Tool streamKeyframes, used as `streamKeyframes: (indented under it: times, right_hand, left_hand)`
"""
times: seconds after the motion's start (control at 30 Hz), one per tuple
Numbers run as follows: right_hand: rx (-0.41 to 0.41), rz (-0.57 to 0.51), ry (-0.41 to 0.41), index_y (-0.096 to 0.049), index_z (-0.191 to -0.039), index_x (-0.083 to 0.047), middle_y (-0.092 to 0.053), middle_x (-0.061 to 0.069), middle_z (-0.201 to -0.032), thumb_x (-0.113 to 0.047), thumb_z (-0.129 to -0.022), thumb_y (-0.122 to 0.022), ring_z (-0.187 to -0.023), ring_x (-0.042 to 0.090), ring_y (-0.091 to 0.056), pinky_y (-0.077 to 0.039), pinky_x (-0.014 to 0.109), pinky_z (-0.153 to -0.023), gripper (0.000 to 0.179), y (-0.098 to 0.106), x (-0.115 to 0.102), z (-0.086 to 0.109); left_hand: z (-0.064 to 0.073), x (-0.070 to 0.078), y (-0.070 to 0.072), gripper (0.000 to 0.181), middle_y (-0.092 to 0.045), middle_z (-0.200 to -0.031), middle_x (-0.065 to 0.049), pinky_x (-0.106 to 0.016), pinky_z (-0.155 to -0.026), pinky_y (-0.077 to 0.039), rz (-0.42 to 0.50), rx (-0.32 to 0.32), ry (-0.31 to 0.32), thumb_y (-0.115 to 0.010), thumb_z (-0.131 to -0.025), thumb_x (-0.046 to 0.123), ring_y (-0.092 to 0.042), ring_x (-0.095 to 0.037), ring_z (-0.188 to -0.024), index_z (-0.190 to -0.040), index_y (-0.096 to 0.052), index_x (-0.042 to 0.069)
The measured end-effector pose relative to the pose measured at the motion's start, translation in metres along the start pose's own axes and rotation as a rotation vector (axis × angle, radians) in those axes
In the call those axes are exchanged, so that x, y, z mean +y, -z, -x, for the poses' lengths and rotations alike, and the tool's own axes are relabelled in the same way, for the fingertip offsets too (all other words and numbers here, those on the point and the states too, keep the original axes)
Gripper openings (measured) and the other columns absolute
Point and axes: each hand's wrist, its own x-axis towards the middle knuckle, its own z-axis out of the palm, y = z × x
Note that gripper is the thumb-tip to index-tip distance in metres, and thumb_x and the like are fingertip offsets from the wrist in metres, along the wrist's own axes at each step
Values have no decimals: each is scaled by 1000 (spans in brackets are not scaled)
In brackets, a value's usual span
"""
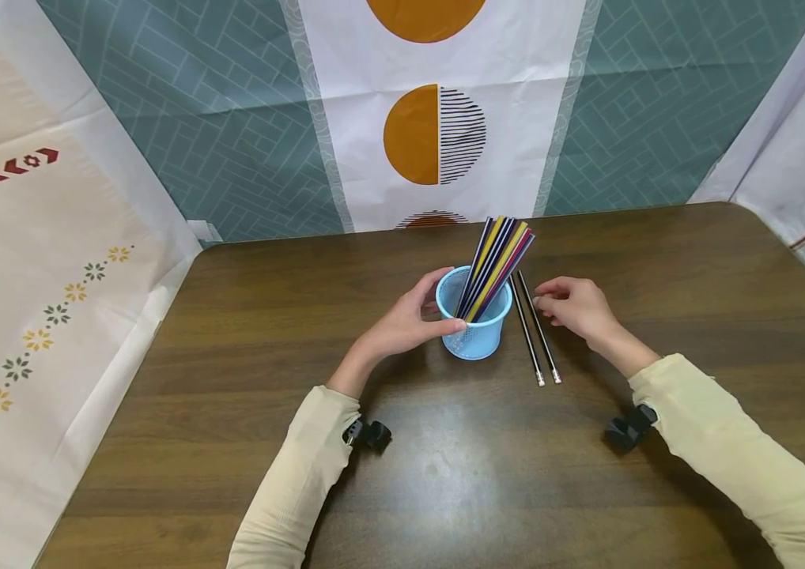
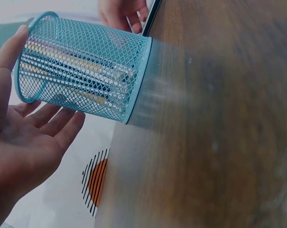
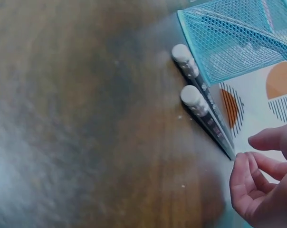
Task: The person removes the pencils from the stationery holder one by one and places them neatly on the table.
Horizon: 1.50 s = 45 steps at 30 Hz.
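A light blue mesh pencil cup (image 1: 475, 345) stands on the table, with a bundle of dark, yellow and red pencils (image 1: 496, 265) leaning to the right in it. My left hand (image 1: 410, 322) holds the cup near its rim, thumb at the front and fingers on the far side. Right of the cup, two dark pencils (image 1: 543, 338) lie side by side, their white eraser ends (image 3: 191, 96) toward me. Close beside their far ends is my right hand (image 1: 575, 307), fingers loosely bent, thumb apart from the fingertips, nothing between them.
The brown wooden table (image 1: 445, 490) reaches back to a hanging cloth (image 1: 516, 158) with orange circles. A cream patterned cloth (image 1: 39, 276) hangs along the left edge. Each wrist wears a small black camera (image 1: 630, 428).
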Motion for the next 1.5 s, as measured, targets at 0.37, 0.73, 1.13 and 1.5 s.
streamKeyframes:
  times: [0.37, 0.73, 1.13, 1.5]
  right_hand:
    - [12, 4, 64, -60, -119, 7, -60, 23, -114, -14, -97, -59, -92, 29, -55, -51, 25, -69, 30, 9, -12, 3]
    - [-14, -107, 101, -58, -124, 5, -59, 18, -120, -22, -97, -60, -95, 15, -55, -52, 26, -77, 38, 11, -23, 6]
    - [-52, -286, 172, -58, -120, 9, -63, -8, -98, -17, -94, -64, -88, 13, -55, -52, 26, -74, 37, 5, -40, 8]
    - [-61, -255, 196, -61, -115, 8, -65, -3, -96, -16, -94, -64, -88, 23, -57, -52, 28, -71, 32, -1, -48, 10]
  left_hand:
    - [-1, 0, 1, 78, -42, -143, -11, -30, -102, -41, -3, 0, -7, -74, -86, 9, -46, -22, -126, -149, -27, 7]
    - [-1, 0, 0, 78, -43, -142, -11, -30, -102, -42, -3, -1, -8, -74, -86, 9, -47, -22, -126, -148, -28, 7]
    - [0, -1, -1, 78, -43, -142, -12, -30, -102, -42, -2, 3, -9, -73, -87, 10, -47, -23, -126, -149, -27, 7]
    - [-1, -1, -1, 77, -43, -142, -11, -30, -102, -42, 5, 3, -8, -73, -86, 9, -47, -23, -126, -149, -27, 8]
